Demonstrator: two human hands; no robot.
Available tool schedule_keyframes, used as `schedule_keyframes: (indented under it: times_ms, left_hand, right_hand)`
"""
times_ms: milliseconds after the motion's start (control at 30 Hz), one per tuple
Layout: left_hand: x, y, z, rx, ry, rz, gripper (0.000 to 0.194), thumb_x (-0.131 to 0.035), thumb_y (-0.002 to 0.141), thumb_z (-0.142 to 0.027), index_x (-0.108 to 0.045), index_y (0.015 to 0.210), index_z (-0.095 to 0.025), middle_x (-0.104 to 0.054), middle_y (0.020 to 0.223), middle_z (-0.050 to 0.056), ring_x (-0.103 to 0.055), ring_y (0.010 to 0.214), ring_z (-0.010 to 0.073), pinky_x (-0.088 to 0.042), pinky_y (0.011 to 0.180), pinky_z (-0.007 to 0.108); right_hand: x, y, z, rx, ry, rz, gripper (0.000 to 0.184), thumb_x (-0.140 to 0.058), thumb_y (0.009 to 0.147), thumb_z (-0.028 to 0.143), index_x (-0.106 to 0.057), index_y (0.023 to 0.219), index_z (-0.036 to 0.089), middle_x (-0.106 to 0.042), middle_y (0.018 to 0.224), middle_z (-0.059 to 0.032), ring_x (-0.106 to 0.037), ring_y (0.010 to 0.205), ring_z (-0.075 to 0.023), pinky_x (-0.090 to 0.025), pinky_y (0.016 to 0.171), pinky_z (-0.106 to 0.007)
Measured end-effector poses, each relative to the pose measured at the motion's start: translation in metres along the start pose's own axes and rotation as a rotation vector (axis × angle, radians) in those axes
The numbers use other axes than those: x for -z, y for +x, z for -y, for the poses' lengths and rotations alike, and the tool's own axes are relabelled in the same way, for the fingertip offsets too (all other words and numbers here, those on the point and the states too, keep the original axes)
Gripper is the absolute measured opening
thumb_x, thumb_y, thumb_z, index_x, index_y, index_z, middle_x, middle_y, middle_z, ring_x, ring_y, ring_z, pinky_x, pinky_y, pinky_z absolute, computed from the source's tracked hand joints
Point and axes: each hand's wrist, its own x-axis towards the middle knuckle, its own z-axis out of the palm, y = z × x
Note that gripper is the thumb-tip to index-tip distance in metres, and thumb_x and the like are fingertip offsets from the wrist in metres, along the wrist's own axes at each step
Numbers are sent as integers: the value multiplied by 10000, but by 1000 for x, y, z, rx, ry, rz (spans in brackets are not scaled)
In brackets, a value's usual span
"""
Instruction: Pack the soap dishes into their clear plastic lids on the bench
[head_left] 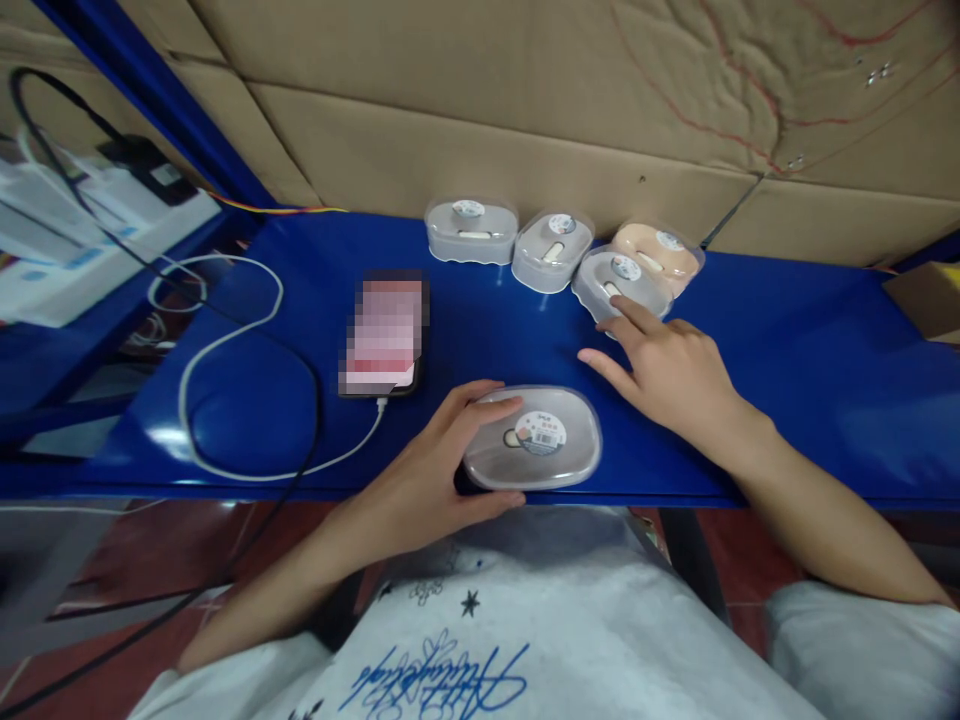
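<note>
My left hand (457, 450) is wrapped round the left end of a grey oval soap box (574, 455) with a clear lid and a round label. That box rests on the blue table near its front edge. Farther right, my right hand (667, 365) is open, its fingers spread. Its fingertips touch or hover just over a similar grey box (646, 290) at the back; I cannot tell which. Behind that box, partly covered by it, sits a peach-coloured box (686, 262). Two more grey boxes, one on the far left (442, 240) and one in the middle (532, 262), complete the row.
A phone (386, 330) with a blurred screen lies left of centre, plugged into a white cable (184, 400) that loops over the blue table (810, 400). At the far left stand a power strip (67, 270) and black adapter (146, 168). Cardboard (450, 110) lines the back.
</note>
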Motion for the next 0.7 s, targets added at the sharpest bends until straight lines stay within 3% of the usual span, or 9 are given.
schedule_keyframes:
  times_ms: [100,200,267,467,600,700]
  left_hand:
    - [-1,2,1,13,-5,-19,839,-835,887,-428,-367,1583,-407,-367,1649,113,-420,1542,398,-416,1249,620]
    - [-2,4,1,-18,-3,-52,908,-846,876,-435,-312,1608,-387,-403,1622,128,-432,1526,393,-402,1247,638]
    - [-2,5,1,-41,-3,-71,959,-854,867,-446,-269,1624,-382,-423,1614,133,-446,1514,387,-399,1247,639]
    - [-6,1,7,-27,-58,-112,1122,-898,819,-474,-162,1664,-424,-386,1682,139,-451,1525,400,-391,1258,625]
    - [-8,-2,14,-17,-113,-148,1247,-930,783,-461,-63,1679,-419,-414,1657,165,-478,1507,410,-411,1235,636]
    - [-8,-1,12,-11,-49,-122,1201,-916,801,-441,-97,1677,-391,-381,1686,161,-450,1533,407,-395,1253,623]
  right_hand:
    - [1,3,-2,171,238,20,572,-457,1088,601,-626,1436,179,-638,1515,-189,-643,1339,-408,-502,1092,-607]
    - [-2,-4,8,504,489,153,816,-633,972,706,-464,1595,206,-451,1684,-182,-448,1545,-374,-421,1215,-585]
    - [-7,-10,16,600,552,190,914,-739,905,690,-429,1622,215,-395,1714,-194,-418,1566,-369,-412,1233,-572]
    - [-17,-9,15,580,716,117,758,-738,950,577,-480,1588,259,-480,1659,-166,-497,1517,-324,-474,1206,-520]
    - [-27,5,-1,425,770,40,684,-710,979,546,-479,1572,297,-544,1606,-136,-490,1528,-298,-443,1237,-528]
    - [-47,14,-11,298,742,23,657,-703,975,567,-496,1547,318,-553,1596,-128,-511,1507,-309,-425,1239,-574]
